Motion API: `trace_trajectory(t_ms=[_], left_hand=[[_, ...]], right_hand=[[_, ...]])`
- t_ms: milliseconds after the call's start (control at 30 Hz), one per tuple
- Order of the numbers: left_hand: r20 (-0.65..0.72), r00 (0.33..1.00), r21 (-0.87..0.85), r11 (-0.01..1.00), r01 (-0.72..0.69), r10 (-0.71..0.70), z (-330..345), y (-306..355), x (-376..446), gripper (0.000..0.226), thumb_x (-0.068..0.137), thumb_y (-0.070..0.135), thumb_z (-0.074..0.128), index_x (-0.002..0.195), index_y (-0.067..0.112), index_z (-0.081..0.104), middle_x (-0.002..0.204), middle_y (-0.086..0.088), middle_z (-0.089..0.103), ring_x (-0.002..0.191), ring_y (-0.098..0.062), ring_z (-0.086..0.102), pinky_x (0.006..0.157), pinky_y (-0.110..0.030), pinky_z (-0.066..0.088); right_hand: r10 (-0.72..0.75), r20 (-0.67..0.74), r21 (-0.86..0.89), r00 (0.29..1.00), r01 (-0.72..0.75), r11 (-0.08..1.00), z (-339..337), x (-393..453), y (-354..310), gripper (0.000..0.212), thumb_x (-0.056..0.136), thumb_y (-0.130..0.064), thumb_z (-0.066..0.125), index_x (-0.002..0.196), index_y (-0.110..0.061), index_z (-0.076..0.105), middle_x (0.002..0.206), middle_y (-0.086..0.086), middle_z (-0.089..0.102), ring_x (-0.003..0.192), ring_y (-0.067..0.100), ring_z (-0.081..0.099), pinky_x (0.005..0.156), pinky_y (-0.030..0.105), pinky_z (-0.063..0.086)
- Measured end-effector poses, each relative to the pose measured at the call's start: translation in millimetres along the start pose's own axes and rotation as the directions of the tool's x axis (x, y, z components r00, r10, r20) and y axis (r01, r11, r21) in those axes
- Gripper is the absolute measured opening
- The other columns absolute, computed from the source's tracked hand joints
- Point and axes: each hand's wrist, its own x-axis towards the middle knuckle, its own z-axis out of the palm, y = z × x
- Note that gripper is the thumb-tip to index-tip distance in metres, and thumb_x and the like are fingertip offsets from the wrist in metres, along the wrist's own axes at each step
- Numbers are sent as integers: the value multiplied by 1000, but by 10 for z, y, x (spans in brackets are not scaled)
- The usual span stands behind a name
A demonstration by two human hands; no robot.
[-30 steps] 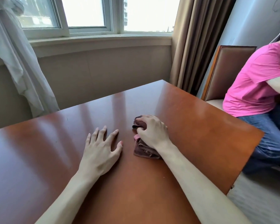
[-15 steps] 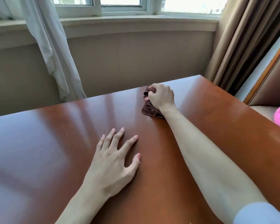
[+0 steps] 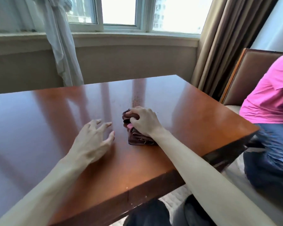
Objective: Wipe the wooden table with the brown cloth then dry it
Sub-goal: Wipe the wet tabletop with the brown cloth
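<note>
Furnished room, hotel-like: polished wooden table (image 3: 178, 101) beneath a bay window (image 3: 121, 13), with heavy brown curtains (image 3: 219, 46), sheer drape (image 3: 59, 46) and upholstered chair (image 3: 252, 75).
</note>
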Motion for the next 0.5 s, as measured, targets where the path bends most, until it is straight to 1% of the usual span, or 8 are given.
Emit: trace_trajectory(t_ms=[100, 200, 267, 300, 333, 400, 467, 500], left_hand=[[34, 999, 45, 999, -2, 1, 2, 32, -218, 73, 85, 74, 23, 150, 44, 39, 159, -9, 33, 149, -28, 25, 124, -40, 19], [129, 992, 161, 987, -27, 6, 96, -13, -358, 71, 90, 75, 18, 155, 48, 22, 167, -8, 16, 154, -32, 9, 125, -44, 8], [126, 992, 183, 982, -41, 18, 124, -50, -394, 71, 90, 75, 16, 156, 49, 18, 168, -6, 12, 154, -32, 5, 126, -45, 5], [118, 993, 184, 982, -43, 21, 127, -51, -393, 69, 92, 74, 17, 156, 49, 18, 168, -6, 13, 154, -32, 5, 126, -45, 5], [111, 994, 184, 982, -41, 21, 134, -44, -392, 67, 94, 72, 20, 156, 49, 19, 168, -6, 13, 154, -32, 6, 126, -45, 5], [101, 995, 194, 981, -30, 10, 136, -18, -420, 65, 95, 70, 21, 156, 49, 18, 168, -6, 13, 154, -32, 6, 125, -46, 5], [113, 994, 199, 980, -27, 4, 115, 8, -434, 64, 96, 70, 21, 156, 49, 18, 168, -5, 12, 155, -31, 5, 126, -46, 5], [120, 993, 190, 982, -21, -2, 106, 10, -435, 63, 97, 69, 23, 156, 49, 17, 168, -4, 11, 155, -31, 4, 126, -46, 4]], right_hand=[[-17, -21, 23, 1000, 18, 1000, -194, -526, -17, 35, 81, -26, 61, 111, -36, 77, 126, -17, 68, 120, 10, 60, 105, 34, 46], [-101, 31, 114, 994, 97, 989, -342, -1056, 10, 40, 77, -22, 57, 109, -33, 79, 128, -20, 67, 129, -3, 54, 115, 28, 39], [-139, 86, 180, 986, 122, 976, -480, -1272, 130, 43, 76, -12, 55, 107, -28, 80, 127, -18, 68, 131, -4, 52, 117, 24, 34], [-142, 100, 198, 985, 120, 973, -549, -1303, 192, 43, 76, -8, 55, 105, -25, 81, 126, -17, 69, 130, -3, 54, 117, 24, 35], [-122, 97, 198, 988, 101, 975, -594, -1278, 258, 43, 75, -6, 55, 103, -25, 81, 124, -16, 70, 127, -2, 56, 116, 27, 37], [-13, 31, 116, 999, 10, 993, -614, -1066, 315, 39, 76, -14, 56, 100, -31, 81, 120, -18, 72, 120, 0, 62, 112, 33, 44], [125, -63, -19, 990, -126, 992, -547, -764, 258, 34, 79, -23, 57, 102, -37, 78, 117, -16, 72, 114, 12, 65, 102, 36, 49], [189, -104, -71, 977, -196, 978, -475, -645, 168, 32, 83, -25, 56, 104, -36, 78, 116, -12, 73, 111, 21, 66, 96, 36, 51]])
